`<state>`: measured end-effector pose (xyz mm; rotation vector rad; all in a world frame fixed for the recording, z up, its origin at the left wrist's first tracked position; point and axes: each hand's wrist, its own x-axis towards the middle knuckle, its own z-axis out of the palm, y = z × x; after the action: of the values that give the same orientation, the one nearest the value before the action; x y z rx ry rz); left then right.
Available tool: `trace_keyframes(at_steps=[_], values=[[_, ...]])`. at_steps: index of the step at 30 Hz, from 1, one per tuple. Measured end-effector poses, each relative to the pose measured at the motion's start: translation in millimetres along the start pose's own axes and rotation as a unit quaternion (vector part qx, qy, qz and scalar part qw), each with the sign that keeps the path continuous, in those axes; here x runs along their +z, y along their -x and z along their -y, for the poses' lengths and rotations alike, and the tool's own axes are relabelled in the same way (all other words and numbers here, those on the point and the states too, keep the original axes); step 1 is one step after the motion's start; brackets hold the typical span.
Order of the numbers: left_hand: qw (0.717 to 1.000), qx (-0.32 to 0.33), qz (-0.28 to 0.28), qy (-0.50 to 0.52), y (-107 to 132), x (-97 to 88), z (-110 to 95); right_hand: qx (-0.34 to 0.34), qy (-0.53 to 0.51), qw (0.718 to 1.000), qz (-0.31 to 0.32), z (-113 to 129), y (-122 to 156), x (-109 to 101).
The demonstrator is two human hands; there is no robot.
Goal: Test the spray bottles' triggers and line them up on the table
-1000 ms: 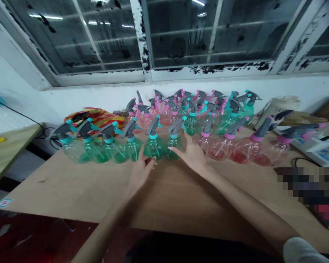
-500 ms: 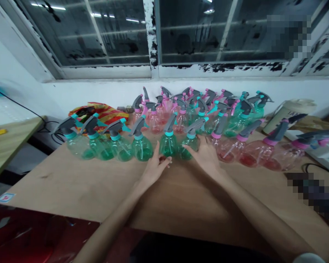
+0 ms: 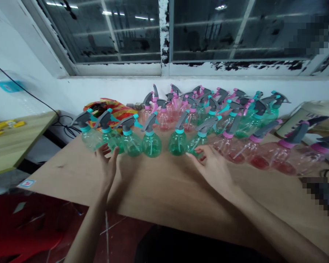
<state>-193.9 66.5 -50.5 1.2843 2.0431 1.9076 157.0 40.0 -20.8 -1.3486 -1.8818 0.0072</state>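
Left hand [image 3: 107, 166]: open, fingers spread, thumb apart, holding nothing. Fingertips at the base of green bottle 2 [image 3: 111, 140]; contact likely, but blur hides it.
Right hand [image 3: 214, 167]: open, palm down, fingers fanned, tips on the foot of green bottle 6 [image 3: 198, 143].
Both bottles stand upright, long axis vertical, in a front row [image 3: 151, 143] of six green ones running left to right across mid-desk. Grey spray heads slant up, teal tips toward the far right.
Pink bottles [image 3: 250, 151] carry the row on to the right edge.
More bottles [image 3: 208, 106] crowd the back edge.
Striped bag [image 3: 117, 109] at back left.
Desk [image 3: 164, 190]: bare wood. White wall and dark window [image 3: 164, 33] behind.
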Motion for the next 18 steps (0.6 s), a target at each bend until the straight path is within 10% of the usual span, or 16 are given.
trace_keyframes(at_steps=[12, 18], values=[[0.996, 0.009, -0.081, -0.037, -55, -38.5, 20, -0.194, -0.057, 0.979, 0.028, 63, -23, 62], [1.000, -0.003, 0.028, 0.003, -100, -40.9, 44, -0.145, -0.074, 0.986, -0.031, 83, -41, 96]])
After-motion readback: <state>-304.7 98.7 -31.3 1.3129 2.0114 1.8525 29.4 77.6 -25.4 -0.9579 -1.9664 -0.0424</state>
